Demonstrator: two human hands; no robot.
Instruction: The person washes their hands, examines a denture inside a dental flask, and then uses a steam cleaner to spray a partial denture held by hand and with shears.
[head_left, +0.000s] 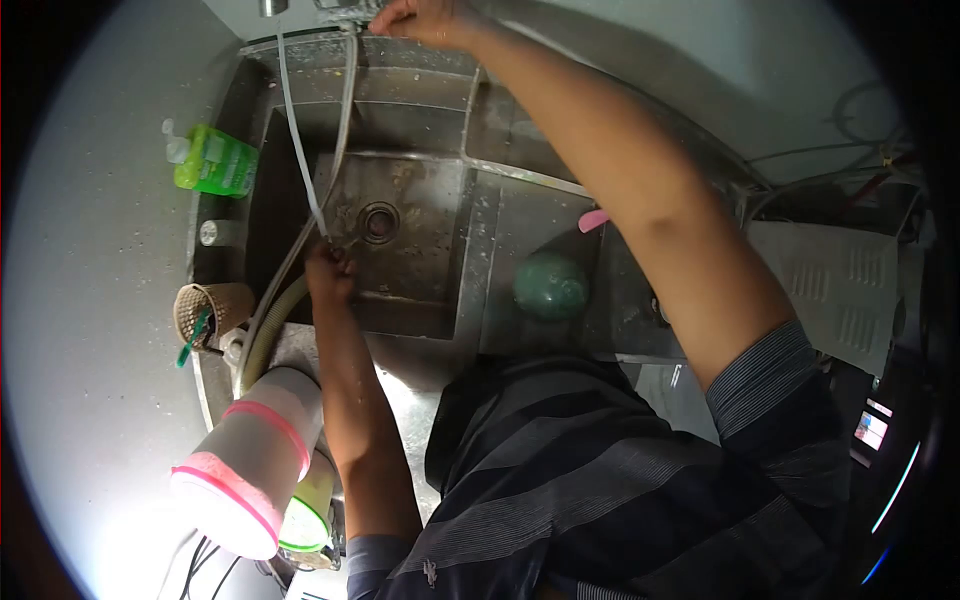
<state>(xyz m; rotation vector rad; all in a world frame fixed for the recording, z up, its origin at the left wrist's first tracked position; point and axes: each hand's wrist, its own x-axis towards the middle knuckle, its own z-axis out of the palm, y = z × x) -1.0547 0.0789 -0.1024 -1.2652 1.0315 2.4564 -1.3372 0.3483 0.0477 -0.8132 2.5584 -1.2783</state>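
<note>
Inside the metal sink [420, 280], my left hand [330, 275] is low on the left side, its fingers curled. A thin stream of water [297, 130] comes down from the spout [272, 6] and reaches its fingertips. Whatever those fingers hold, if anything, is too small and dark to make out. My right hand [432, 22] reaches up to the tap fitting [350, 14] at the back wall, fingers bent together at it. The frame's top edge cuts off part of this hand. A pale hose [347, 110] hangs from the fitting down past my left hand.
Left of the basin stand a green soap bottle [220, 163] and a woven cup [215, 308] with a toothbrush-like green item. Pink-rimmed containers [245, 470] are at lower left. A rounded green object [551, 287] and a pink handle [593, 220] lie right of the basin.
</note>
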